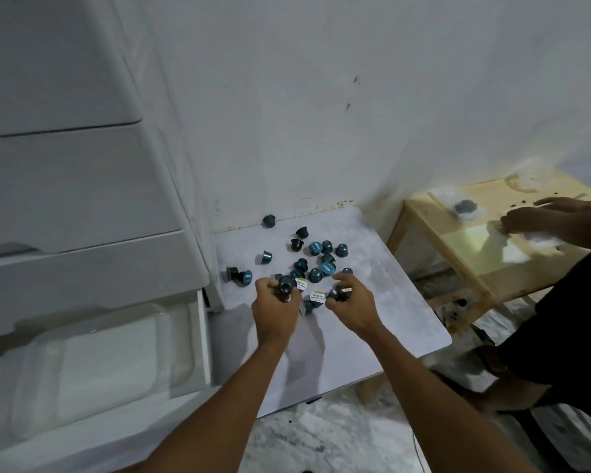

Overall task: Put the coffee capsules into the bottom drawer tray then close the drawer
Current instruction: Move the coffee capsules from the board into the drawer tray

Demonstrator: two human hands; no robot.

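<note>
Several teal and dark coffee capsules (315, 248) lie scattered on a white low table (382, 336). My left hand (274, 308) is closed around a teal capsule (286, 285) at the near edge of the pile. My right hand (352, 303) grips another capsule (336, 293) just beside it. To the left, the white drawer unit's bottom drawer (93, 363) stands pulled out, with a pale tray (41, 387) inside that looks empty.
The closed upper drawers (75, 186) rise on the left against the white wall. A wooden side table (475, 268) stands at right, where another person's hands (539, 216) rest. Rough grey floor (338, 435) lies below.
</note>
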